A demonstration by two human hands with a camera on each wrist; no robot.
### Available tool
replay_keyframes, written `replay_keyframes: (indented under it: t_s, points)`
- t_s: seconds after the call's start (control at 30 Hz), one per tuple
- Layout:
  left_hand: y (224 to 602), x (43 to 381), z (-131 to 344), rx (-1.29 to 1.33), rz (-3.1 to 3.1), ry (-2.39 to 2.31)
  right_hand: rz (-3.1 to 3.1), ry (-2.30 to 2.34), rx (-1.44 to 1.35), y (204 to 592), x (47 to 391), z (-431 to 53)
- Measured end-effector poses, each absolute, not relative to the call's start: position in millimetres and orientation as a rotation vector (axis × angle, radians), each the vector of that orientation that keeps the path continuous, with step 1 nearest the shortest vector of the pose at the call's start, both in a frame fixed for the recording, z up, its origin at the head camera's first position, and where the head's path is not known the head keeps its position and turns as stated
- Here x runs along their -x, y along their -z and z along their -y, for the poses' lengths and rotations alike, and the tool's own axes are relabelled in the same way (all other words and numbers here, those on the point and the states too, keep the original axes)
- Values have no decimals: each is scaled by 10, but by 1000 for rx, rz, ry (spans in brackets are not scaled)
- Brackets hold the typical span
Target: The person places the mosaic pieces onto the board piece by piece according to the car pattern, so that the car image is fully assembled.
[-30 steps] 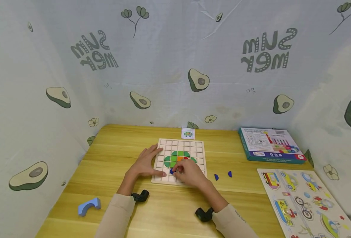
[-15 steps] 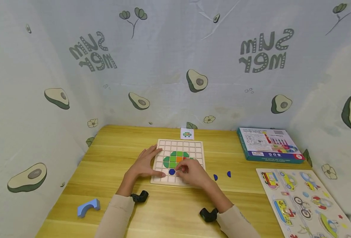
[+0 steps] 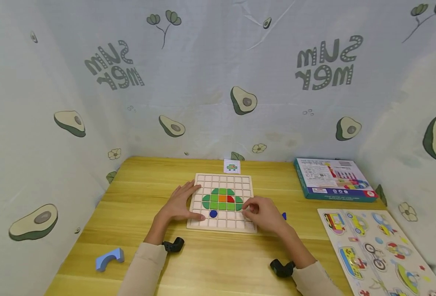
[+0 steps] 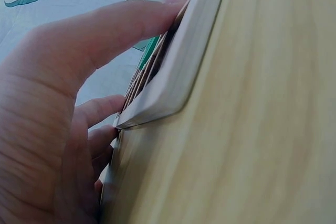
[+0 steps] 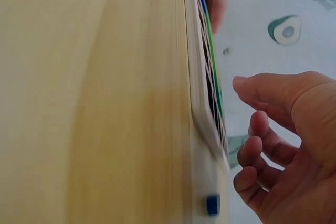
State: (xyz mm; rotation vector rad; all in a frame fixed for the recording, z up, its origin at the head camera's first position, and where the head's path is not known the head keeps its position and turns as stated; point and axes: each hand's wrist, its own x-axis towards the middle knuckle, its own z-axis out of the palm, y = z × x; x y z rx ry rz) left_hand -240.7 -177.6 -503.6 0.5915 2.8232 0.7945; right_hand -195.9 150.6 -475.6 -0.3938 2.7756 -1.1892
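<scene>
A square wooden grid board [image 3: 221, 226] lies mid-table, bearing a cluster of green tiles [image 3: 222, 205], an orange tile [image 3: 222, 198] and a red one [image 3: 230, 199]. Below them a blue disc [image 3: 213, 213] sits in the grid. My left hand [image 3: 181, 205] rests on the board's left side, thumb and fingers spread, its thumb lying over the edge in the left wrist view. My right hand [image 3: 264, 213] hovers at the board's right edge, fingers loosely bent with nothing between them in the right wrist view. Just past it a blue half-round piece [image 3: 284, 216] partly shows on the table.
Behind the board stands a small pattern card [image 3: 232, 166]. At the back right lies a boxed set [image 3: 334, 181], with a picture puzzle board [image 3: 378, 250] in front of it. A light-blue arch block [image 3: 109, 259] sits at front left.
My right hand has left the blue disc and moved right, off the tiles toward the blue half-round pieces, now covering one. My left hand has stayed on the board.
</scene>
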Motion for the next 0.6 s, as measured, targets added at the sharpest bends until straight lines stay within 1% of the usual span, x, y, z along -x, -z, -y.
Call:
replay_keyframes:
  t_s: [0.3, 0.6]
  points:
    - [5026, 2406, 1772, -582, -2818, -797, -2838, 1152, 337, 4779, 1944, -1881]
    - [5015, 2403, 1774, -580, -2814, -780, -2827, 1091, 283, 4766, 1898, -2110]
